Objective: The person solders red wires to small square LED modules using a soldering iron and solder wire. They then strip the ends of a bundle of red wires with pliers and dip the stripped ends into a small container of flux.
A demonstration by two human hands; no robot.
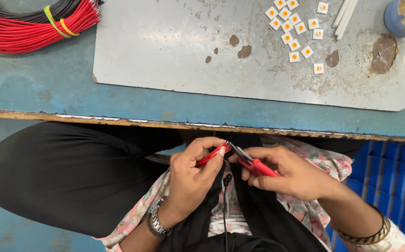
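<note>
Near the bench edge, over the lap, the left hand (190,179) pinches red wires (211,155); the right hand (288,173) grips red-handled cutters (251,161) at their tips. The far-left wire bundle (34,23) looks untouched, so most remains.

Sleeves: pale floral print in pink, grey and cream, ending just above both wrists.
Left wrist: a silver metal-link watch (155,223) at 7 o'clock in the frame.
Right wrist: a gold-toned bangle with a dark band (369,237) at 4 o'clock.
Legs: loose black fabric (62,172), filling the 8 o'clock area.
Lap: a black garment (258,224) draped over the floral cloth at 6 o'clock.
Cable: a thin black cord with a small clip microphone (227,178) hangs down the centre of the lap.
</note>
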